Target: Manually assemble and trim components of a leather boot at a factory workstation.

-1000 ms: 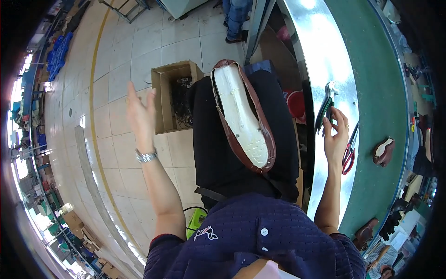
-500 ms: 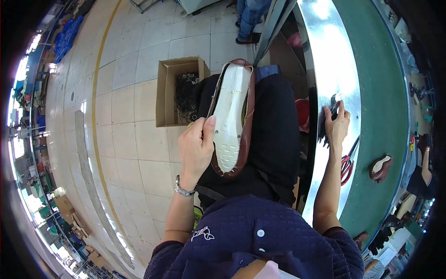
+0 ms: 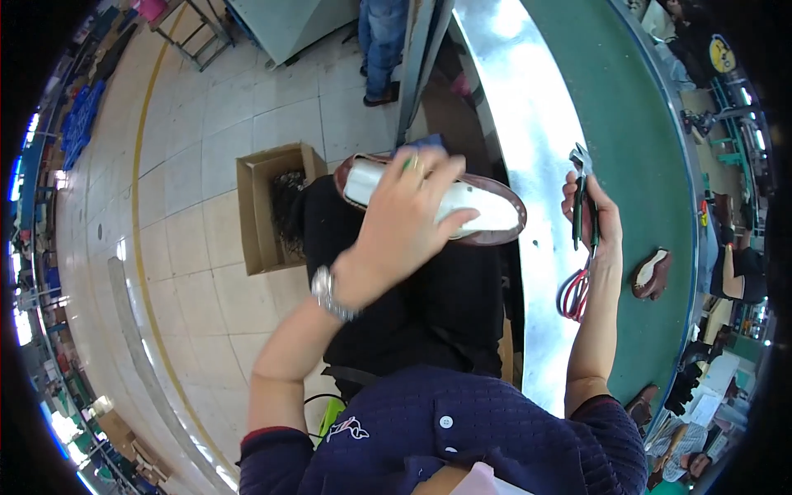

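A brown leather shoe point(image 3: 492, 211) lies sole up across my lap, its white insole facing me and its upper wrapped round the rim. Spread across the shoe's middle, my left hand point(image 3: 408, 206) grips it with fingers over the far side and thumb towards the near side; the fingers are partly blurred. A pair of pliers point(image 3: 581, 194) with dark handles stands jaws up in my right hand point(image 3: 606, 221), above the metal edge of the bench. Red-handled scissors point(image 3: 573, 295) lie on that metal strip below my right hand.
Another brown shoe point(image 3: 652, 274) rests on the green bench top point(image 3: 615, 107). An open cardboard box point(image 3: 246, 219) with dark tangled material stands on the floor left of my legs. Beyond my lap are a metal post point(image 3: 417, 66) and a person's jeans-clad legs point(image 3: 382, 45).
The shoe has turned from lengthwise to crosswise on my lap, and my left hand has moved from its side to over its sole. My right hand has lifted the pliers off the metal strip.
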The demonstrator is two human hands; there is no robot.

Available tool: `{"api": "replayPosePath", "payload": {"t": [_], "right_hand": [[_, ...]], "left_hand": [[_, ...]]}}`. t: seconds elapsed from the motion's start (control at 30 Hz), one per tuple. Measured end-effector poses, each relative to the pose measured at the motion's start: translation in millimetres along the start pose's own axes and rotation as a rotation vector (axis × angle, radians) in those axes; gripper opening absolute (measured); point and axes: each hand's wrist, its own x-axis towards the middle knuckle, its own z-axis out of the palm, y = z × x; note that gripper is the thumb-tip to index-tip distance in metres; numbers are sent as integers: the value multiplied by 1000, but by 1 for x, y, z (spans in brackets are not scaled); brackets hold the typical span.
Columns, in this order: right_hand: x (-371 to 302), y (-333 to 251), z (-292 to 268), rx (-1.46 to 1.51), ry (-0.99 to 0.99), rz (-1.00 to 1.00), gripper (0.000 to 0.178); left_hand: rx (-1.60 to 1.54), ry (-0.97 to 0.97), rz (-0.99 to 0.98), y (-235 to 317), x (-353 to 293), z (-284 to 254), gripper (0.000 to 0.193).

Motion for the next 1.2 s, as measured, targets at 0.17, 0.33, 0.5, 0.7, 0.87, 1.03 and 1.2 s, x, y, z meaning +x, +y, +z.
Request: {"api": "replayPosePath", "payload": {"t": [0.17, 0.33, 0.5, 0.7, 0.87, 1.03, 1.2], "right_hand": [[-33, -4, 59, -675, -73, -78, 66], [-37, -8, 96, -980, -226, 76, 65], [-10, -6, 125, -1184, -468, 206, 62], [2, -11, 175, -1529, -674, 430, 65], [-11, 12, 171, -1692, -597, 256, 63], [-34, 39, 127, -1922, -559, -282, 58], [-34, 49, 112, -1896, -557, -517, 57]], "left_hand": [[-212, -634, 62, -68, 74, 14, 57], [70, -214, -57, -60, 73, 36, 31], [60, -231, -260, -73, 84, 29, 33], [-69, -391, -243, -33, 36, 3, 105], [111, -128, -216, -19, 6, 27, 107], [143, -34, -133, -12, 0, 31, 89], [168, 22, -57, -12, -6, 31, 80]]}}
